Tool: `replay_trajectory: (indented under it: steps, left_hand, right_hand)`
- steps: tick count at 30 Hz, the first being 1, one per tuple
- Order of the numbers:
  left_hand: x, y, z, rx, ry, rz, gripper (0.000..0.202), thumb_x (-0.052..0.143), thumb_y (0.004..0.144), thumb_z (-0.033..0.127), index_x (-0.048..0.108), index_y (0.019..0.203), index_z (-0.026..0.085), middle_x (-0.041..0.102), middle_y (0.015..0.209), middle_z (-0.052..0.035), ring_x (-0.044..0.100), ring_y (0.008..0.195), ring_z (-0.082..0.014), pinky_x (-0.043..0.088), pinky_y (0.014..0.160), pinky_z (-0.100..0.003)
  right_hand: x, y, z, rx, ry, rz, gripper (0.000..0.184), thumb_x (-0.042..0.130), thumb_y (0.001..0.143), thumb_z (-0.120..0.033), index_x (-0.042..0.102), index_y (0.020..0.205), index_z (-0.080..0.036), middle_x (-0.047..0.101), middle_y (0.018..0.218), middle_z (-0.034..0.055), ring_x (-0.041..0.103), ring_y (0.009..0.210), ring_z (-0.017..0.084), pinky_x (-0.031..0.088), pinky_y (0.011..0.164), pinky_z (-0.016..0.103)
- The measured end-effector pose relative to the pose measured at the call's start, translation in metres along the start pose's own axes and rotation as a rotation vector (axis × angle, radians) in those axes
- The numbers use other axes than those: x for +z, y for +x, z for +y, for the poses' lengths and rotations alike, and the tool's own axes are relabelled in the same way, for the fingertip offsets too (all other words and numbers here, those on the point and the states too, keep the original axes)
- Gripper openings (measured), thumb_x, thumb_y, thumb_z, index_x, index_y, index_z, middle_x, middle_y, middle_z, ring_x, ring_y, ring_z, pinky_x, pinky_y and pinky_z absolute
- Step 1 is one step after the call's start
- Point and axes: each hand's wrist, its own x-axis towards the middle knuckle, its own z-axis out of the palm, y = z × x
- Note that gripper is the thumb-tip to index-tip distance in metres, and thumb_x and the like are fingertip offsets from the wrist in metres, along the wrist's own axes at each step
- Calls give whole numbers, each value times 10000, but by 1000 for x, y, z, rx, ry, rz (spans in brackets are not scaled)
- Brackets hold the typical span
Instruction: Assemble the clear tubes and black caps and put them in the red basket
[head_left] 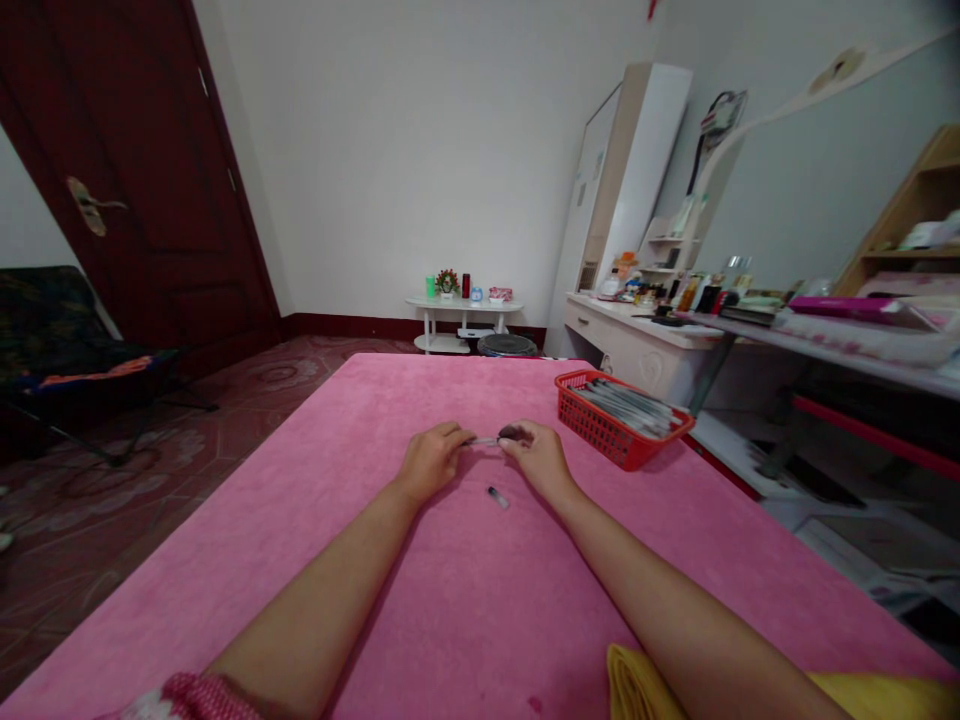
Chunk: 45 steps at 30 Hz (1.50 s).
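Observation:
Above the middle of the pink cloth, a slim pale pen [486,441] spans the gap between my two hands. Its left end is pinched by the closed fingers of my left hand [435,460]. My right hand [538,458] has thumb and fingers closed at the other end, around a dark part [511,433] whose shape is partly hidden. On the cloth just below the hands lies a short pen cap [498,497], clear with a dark end, touched by neither hand.
A red plastic basket [600,428] full of slim grey-white pens [630,405] stands at the right on the pink cloth [450,600]. Yellow fabric [637,685] lies under my right forearm. Beyond are a small white table [465,303], a cluttered dresser [630,325] and a folding chair [60,330].

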Motion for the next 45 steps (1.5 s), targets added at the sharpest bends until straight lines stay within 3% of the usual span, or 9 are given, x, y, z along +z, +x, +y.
replay_trajectory:
  steps: [16,21,27,31,37,41,45]
  left_hand:
    - [-3,1,7,31,-45,-27,246,525,823,169,669,1010,236,653,867,-42,608,784,-161,456,681,-239]
    - [-3,2,9,33,-40,23,242,509,834,161,667,1005,230,650,876,-42,601,796,-158,453,689,-241]
    - [-3,0,4,10,-28,45,237,515,825,139,662,993,218,650,886,-38,599,807,-152,454,694,-234]
    - [-2,0,4,35,-39,13,228,508,838,150,658,998,215,645,879,-33,598,804,-147,457,707,-234]
    - [-4,1,8,47,-39,-16,236,517,827,141,660,999,213,647,874,-34,600,791,-150,453,689,-236]
    - [-3,1,7,51,-53,-21,260,504,821,111,659,1004,210,650,877,-36,604,801,-150,457,704,-237]
    - [-2,1,6,31,-65,10,234,513,827,125,660,991,205,649,868,-37,603,791,-149,460,701,-238]
  right_hand:
    - [1,-3,0,-100,-170,-3,109,565,719,-219,661,722,-169,663,671,19,581,612,143,433,602,245]
    - [-2,-5,0,-40,-260,-51,369,437,867,-397,593,616,-174,586,530,11,537,508,133,379,511,228]
    - [-2,-4,-2,-107,-257,-89,146,544,799,-312,604,777,-180,628,666,-3,560,595,125,385,557,211]
    - [-4,-5,-2,-49,-338,-121,353,426,875,-383,567,622,-180,567,539,-3,518,518,122,351,520,217]
    - [-6,-5,-4,-105,-381,-123,113,559,785,-289,622,784,-195,646,702,-1,558,631,126,352,571,208]
    - [-5,-6,-7,-45,-477,-121,287,473,853,-377,611,683,-190,613,604,8,531,572,130,316,533,217]
    - [-5,-5,-9,-86,-469,-99,219,519,829,-370,627,761,-191,644,672,15,547,612,134,325,551,215]
